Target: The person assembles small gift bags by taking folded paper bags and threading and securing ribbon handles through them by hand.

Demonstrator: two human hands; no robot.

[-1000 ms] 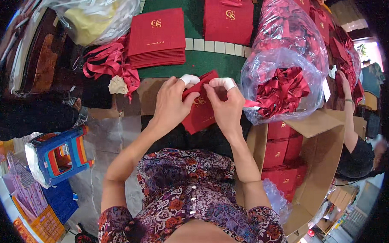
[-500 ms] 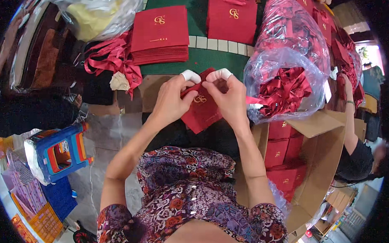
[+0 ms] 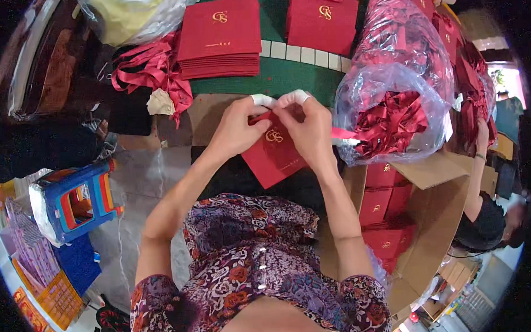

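Note:
Between my hands a flat red gift bag [image 3: 272, 160] with a gold emblem hangs at a tilt, its upper edge pinched. My left hand [image 3: 240, 125] grips its upper left corner with thumb and fingers. My right hand [image 3: 308, 126] pinches the top edge close beside, so the fingertips of both hands nearly meet. White wraps cover a fingertip on each hand. Whether a ribbon sits between the fingers is hidden. Just right of my right hand, a pink-red ribbon end [image 3: 344, 133] sticks out from a clear plastic bag [image 3: 348, 99] full of red ribbons.
Ahead lie a stack of red gift bags [image 3: 219, 33] and a second stack [image 3: 321, 23]. Loose red ribbons [image 3: 151, 67] and a crumpled paper piece [image 3: 160, 102] lie left. An open cardboard box [image 3: 434, 218] at right holds more bags. A co-worker [image 3: 481, 223] reaches in at far right.
The red bag has swung a little down and left, showing more of its front. Both hands keep pinching its top edge, fingertips closer together. The whole view has shifted slightly.

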